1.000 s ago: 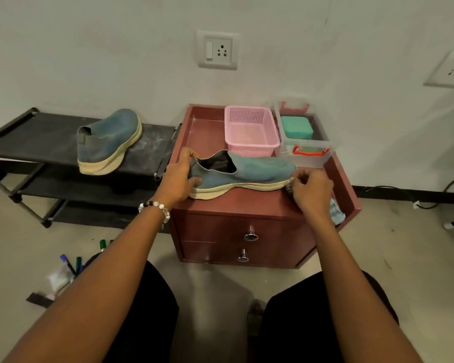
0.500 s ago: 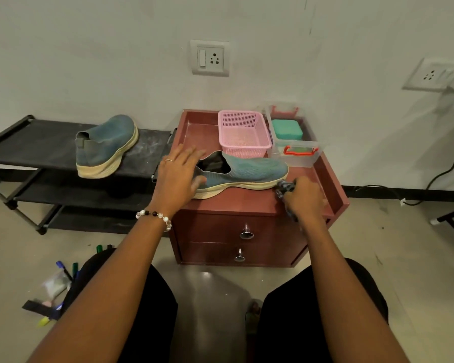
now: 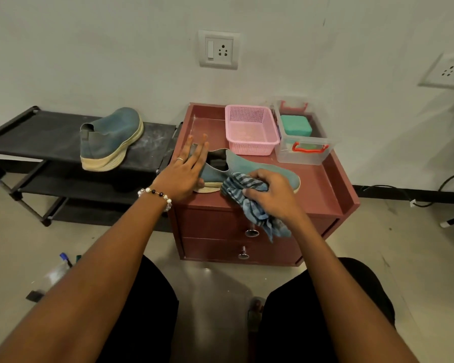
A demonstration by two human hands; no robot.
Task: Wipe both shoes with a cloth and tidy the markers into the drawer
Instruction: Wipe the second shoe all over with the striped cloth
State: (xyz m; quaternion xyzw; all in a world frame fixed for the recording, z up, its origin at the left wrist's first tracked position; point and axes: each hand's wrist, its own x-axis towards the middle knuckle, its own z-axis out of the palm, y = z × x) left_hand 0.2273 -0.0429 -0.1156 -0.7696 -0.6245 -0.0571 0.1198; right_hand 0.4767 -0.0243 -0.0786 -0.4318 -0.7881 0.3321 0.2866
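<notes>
Two hands over red cabinet point(image 3: 325, 189): right grip point(image 3: 270, 195) bunching cloth point(image 3: 249, 200), left point(image 3: 186, 171) flat-fingered.

Both bare forearms reach forward from the lower corners, converging toward the middle. The left hand point(image 3: 185, 174) lies palm down with its fingers point(image 3: 203, 150) straight and spread, a thin ring on one finger and a bead bracelet point(image 3: 155, 195) of white and dark beads round the wrist. The right hand point(image 3: 269, 193) has its fingers curled, gripping a bunched blue striped cloth point(image 3: 247, 197) that hangs below the palm.
</notes>
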